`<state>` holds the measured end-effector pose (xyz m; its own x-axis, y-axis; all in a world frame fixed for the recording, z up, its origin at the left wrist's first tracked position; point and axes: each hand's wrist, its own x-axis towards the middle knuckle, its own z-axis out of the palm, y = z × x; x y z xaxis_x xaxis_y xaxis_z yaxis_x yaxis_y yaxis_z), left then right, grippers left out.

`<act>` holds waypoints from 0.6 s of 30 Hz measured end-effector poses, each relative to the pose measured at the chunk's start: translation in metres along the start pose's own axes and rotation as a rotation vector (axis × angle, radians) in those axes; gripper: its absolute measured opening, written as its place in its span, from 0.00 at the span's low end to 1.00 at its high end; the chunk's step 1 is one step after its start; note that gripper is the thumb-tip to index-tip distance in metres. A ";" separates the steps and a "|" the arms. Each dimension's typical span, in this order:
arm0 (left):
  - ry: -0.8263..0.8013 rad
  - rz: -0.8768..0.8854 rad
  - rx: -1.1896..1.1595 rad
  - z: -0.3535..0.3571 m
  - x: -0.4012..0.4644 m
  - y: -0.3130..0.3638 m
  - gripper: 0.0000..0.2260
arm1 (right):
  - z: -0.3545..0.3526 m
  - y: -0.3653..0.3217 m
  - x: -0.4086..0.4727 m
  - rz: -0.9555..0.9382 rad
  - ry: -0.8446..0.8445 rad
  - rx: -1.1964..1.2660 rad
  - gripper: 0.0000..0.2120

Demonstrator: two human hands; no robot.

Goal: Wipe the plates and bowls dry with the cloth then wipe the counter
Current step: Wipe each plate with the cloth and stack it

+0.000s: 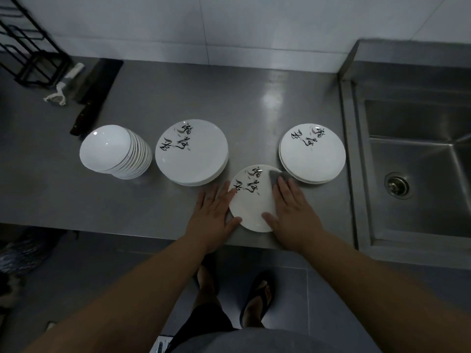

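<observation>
A single white plate with black brush lettering lies near the front edge of the steel counter. My right hand presses a grey cloth flat onto the plate's right side, fingers straight. My left hand rests flat against the plate's left rim, fingers straight. A stack of the same lettered plates stands behind to the left, another stack to the right. A leaning stack of white bowls stands at the far left.
A steel sink with a drain lies to the right of the counter. A cleaver, a white peeler and a black wire rack sit at the back left. My sandalled feet show below the counter edge.
</observation>
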<state>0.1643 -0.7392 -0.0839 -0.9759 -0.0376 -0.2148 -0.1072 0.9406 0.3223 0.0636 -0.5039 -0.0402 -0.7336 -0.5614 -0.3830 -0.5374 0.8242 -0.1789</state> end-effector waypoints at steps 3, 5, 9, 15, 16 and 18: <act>0.008 0.011 0.005 -0.001 0.000 0.001 0.36 | 0.019 -0.025 -0.053 -0.009 -0.026 0.110 0.47; 0.018 0.026 0.021 -0.003 -0.003 0.002 0.35 | 0.018 -0.029 -0.067 -0.036 -0.084 0.117 0.50; 0.077 -0.018 0.002 -0.002 -0.007 0.008 0.35 | -0.002 -0.007 -0.025 0.008 0.026 0.094 0.49; 0.105 -0.106 0.011 0.010 -0.011 0.020 0.36 | 0.014 -0.027 -0.044 -0.040 -0.008 0.146 0.48; 0.121 -0.103 0.020 0.010 -0.012 0.021 0.36 | 0.018 -0.032 -0.056 -0.094 -0.042 0.156 0.48; 0.162 -0.074 0.035 0.010 -0.015 0.022 0.36 | 0.016 -0.028 -0.063 -0.135 -0.089 0.141 0.49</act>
<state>0.1785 -0.7149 -0.0831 -0.9838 -0.1579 -0.0845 -0.1755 0.9443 0.2783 0.1316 -0.4903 -0.0259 -0.6159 -0.6641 -0.4238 -0.5603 0.7474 -0.3570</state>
